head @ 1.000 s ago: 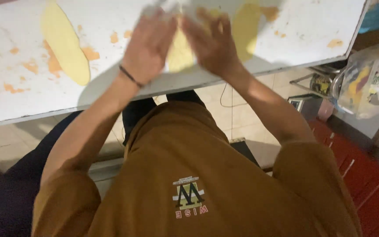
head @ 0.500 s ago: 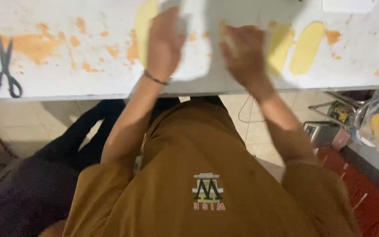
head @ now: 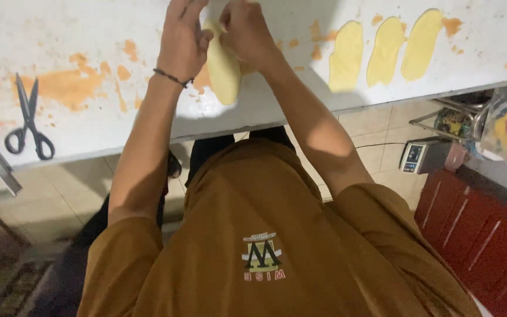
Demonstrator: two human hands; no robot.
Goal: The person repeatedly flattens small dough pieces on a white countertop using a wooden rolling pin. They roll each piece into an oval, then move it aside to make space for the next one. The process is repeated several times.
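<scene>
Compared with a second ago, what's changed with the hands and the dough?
Both hands, left hand and right hand, still press one pale yellow dough piece on the white table. The view shifted: scissors and three shaped dough pieces now show.

A soft, matt, pale-yellow piece of dough [head: 224,70] is pressed between the left hand [head: 184,41] and the right hand [head: 246,32]; its surface looks smooth and slightly floury. Under both hands a white painted table top [head: 118,126] is seen, matt and worn, blotched with orange stains. To the right of the right hand, three flattened dough pieces [head: 385,50] of the same smooth, dull finish are laid. Far left of the left hand, scissors [head: 29,120] with dark metal blades and black plastic handles are found. A thin dark cord bracelet [head: 172,78] is worn on the left wrist.
</scene>
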